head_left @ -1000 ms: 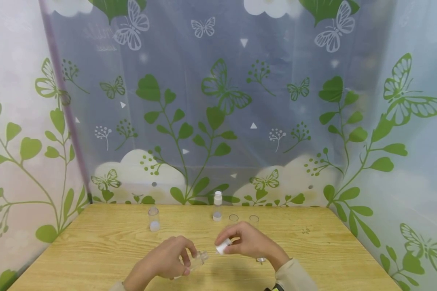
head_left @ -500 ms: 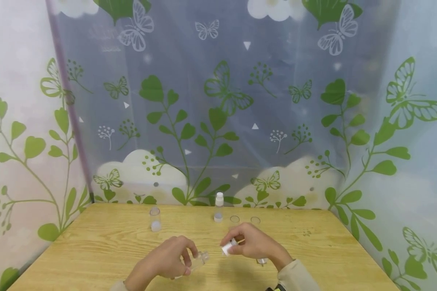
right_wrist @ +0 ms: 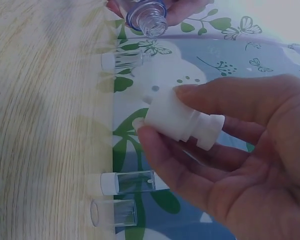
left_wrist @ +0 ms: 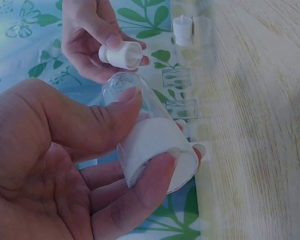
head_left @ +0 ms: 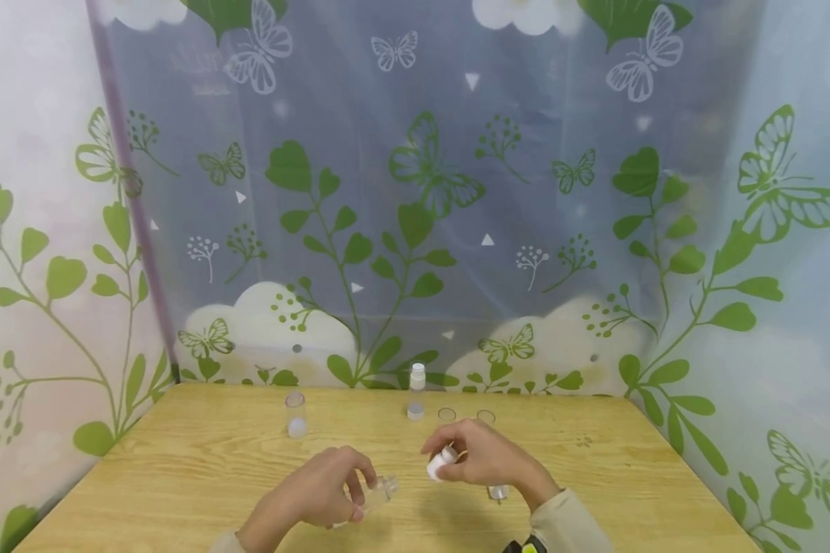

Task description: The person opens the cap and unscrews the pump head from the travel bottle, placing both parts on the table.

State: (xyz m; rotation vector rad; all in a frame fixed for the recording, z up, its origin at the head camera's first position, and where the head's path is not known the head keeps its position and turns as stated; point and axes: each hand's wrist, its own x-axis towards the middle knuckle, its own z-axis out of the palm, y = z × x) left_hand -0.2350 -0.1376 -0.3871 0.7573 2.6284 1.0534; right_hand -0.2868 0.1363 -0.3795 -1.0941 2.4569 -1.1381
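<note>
My left hand (head_left: 332, 485) grips a clear bottle (left_wrist: 152, 97) with a white base (left_wrist: 150, 142). The bottle is tilted, its uncapped threaded neck (right_wrist: 152, 22) pointing toward the right hand. In my right hand (head_left: 480, 457), thumb and fingers pinch a white pump head (right_wrist: 177, 117), apart from the bottle. The left wrist view shows the pump head's hollow end and a small stem inside (left_wrist: 121, 54).
At the back left of the wooden table (head_left: 180, 461) stands another clear bottle (head_left: 296, 416) without a pump. A bottle with a white pump (head_left: 416, 393) stands at the back middle, beside two clear caps (head_left: 446, 415). A small clear piece (head_left: 498, 491) lies near the right wrist.
My right hand has drawn slightly to the right, away from the bottle neck, and the pump head has turned in its fingers. The left hand and its bottle stay nearly still.
</note>
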